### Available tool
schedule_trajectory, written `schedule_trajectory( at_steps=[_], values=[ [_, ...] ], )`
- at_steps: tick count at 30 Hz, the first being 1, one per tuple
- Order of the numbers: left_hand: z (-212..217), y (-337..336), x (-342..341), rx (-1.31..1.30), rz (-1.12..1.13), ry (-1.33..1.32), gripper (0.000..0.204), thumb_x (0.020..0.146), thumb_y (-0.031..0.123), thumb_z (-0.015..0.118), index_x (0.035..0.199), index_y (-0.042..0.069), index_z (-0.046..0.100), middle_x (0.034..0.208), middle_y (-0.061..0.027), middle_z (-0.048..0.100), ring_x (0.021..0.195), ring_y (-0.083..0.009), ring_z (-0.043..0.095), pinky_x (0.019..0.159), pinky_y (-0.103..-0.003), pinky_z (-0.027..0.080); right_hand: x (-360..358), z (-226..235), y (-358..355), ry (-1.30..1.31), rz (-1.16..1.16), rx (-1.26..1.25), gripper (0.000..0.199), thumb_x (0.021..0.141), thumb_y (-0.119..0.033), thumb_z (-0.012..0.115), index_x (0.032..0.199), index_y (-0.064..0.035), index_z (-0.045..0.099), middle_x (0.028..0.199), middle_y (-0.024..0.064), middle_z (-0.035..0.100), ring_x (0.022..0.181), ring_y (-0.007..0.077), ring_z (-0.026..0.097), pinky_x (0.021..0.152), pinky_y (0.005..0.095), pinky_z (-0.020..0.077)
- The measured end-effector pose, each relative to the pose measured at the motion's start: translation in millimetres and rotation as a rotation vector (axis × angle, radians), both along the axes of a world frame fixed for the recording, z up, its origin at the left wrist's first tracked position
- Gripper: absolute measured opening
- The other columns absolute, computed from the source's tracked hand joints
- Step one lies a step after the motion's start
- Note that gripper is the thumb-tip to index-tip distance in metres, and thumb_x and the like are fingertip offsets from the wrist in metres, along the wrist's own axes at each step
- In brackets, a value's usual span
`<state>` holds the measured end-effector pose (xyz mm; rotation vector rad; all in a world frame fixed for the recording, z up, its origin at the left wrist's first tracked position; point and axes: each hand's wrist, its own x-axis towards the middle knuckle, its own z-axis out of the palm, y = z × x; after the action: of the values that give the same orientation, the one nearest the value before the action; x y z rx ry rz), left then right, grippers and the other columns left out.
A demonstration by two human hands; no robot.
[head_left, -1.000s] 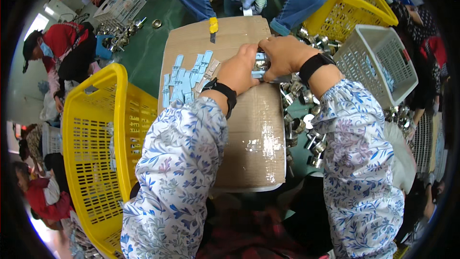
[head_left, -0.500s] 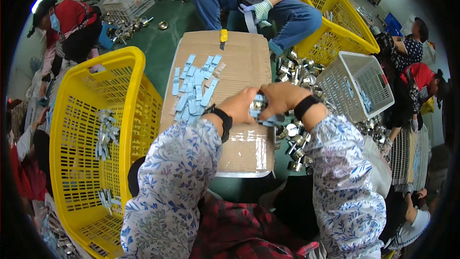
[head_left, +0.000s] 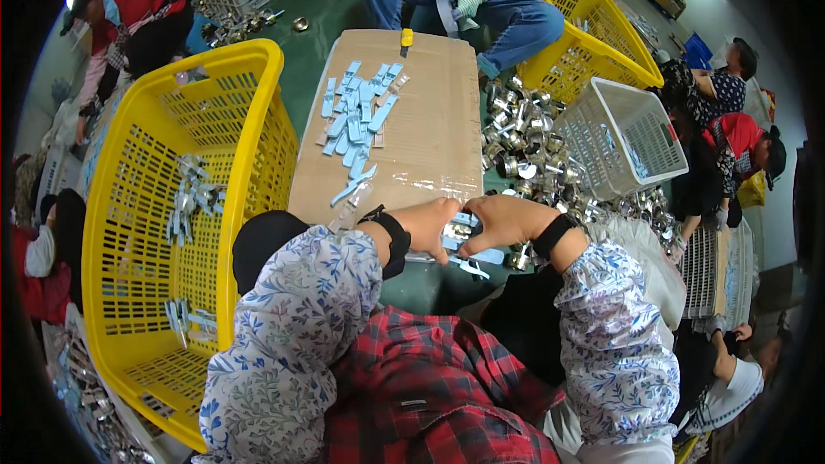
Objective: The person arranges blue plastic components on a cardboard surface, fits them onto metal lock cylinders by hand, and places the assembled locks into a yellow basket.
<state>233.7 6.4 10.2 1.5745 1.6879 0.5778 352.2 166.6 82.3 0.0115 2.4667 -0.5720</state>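
Observation:
Over the near edge of a cardboard sheet, my left hand and my right hand are closed around a shiny metal fitting with light-blue plastic strips. The strips stick out below my right fingers. Part of the fitting is hidden by my fingers, so I cannot tell how its pieces join. A pile of light-blue plastic handles, with a few clear ones among them, lies on the cardboard's left side. One single blue handle lies nearer to my left wrist.
A yellow crate at the left holds several fittings. Many loose metal fittings lie right of the cardboard, beside a white crate. A yellow cutter rests at the far edge. Opposite sits a person in jeans; others work around.
Both hands have come nearer to my body, still around the fitting. The view has tilted, so the cardboard sits higher. A blue handle now shows separate at the pile's near end.

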Motion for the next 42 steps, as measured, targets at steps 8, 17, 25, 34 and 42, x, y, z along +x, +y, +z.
schedule_trajectory(
  at_steps=[8, 17, 25, 34, 42],
  values=[
    [-7, 0, -20, -0.032, -0.034, -0.005, 0.088, 0.058, 0.026, 0.092, 0.124, -0.010, 0.046, 0.117, -0.0265, 0.058, 0.114, -0.0385, 0.057, 0.097, -0.037, 0.045, 44, 10, -49, 0.677, 0.180, 0.355, 0.095, 0.060, -0.050, 0.084, 0.132, 0.0005, 0.047, 0.122, 0.0170, 0.056, 0.113, 0.0334, 0.055, 0.095, 0.0438, 0.0423],
    [8, -30, -9, 0.265, 0.153, 0.217, 0.093, 0.060, 0.032, 0.089, 0.135, -0.003, 0.047, 0.140, -0.0224, 0.044, 0.124, -0.0403, 0.050, 0.102, -0.043, 0.043, 30, 8, -42, 0.654, 0.147, 0.260, 0.077, 0.058, -0.029, 0.084, 0.121, -0.0001, 0.051, 0.107, 0.0135, 0.057, 0.101, 0.0312, 0.058, 0.085, 0.0406, 0.0453],
    [20, -51, 39, 0.504, 0.334, 0.402, 0.085, 0.063, 0.020, 0.085, 0.135, 0.000, 0.044, 0.138, -0.0176, 0.046, 0.128, -0.0357, 0.045, 0.108, -0.044, 0.037, 9, -1, -15, 0.570, 0.080, 0.052, 0.059, 0.062, -0.030, 0.078, 0.107, 0.0016, 0.055, 0.093, 0.0194, 0.061, 0.093, 0.0376, 0.061, 0.080, 0.0451, 0.0488],
    [0, -21, -6, 0.481, 0.316, 0.182, 0.083, 0.062, 0.018, 0.086, 0.133, -0.001, 0.049, 0.130, -0.0209, 0.055, 0.120, -0.0389, 0.051, 0.103, -0.043, 0.042, -28, 3, 15, 0.040, -0.196, -0.240, 0.076, 0.071, -0.045, 0.076, 0.121, 0.0078, 0.055, 0.112, 0.0278, 0.064, 0.103, 0.0394, 0.062, 0.091, 0.0388, 0.0489],
    [9, 6, -45, 0.247, 0.114, 0.079, 0.079, 0.063, 0.025, 0.087, 0.128, -0.005, 0.053, 0.119, -0.0240, 0.060, 0.113, -0.0389, 0.057, 0.097, -0.042, 0.046, -19, 10, 3, 0.596, -0.103, 0.003, 0.052, 0.074, -0.030, 0.073, 0.113, 0.0026, 0.062, 0.106, 0.0189, 0.064, 0.102, 0.0372, 0.060, 0.093, 0.0434, 0.0458]
  ],
)
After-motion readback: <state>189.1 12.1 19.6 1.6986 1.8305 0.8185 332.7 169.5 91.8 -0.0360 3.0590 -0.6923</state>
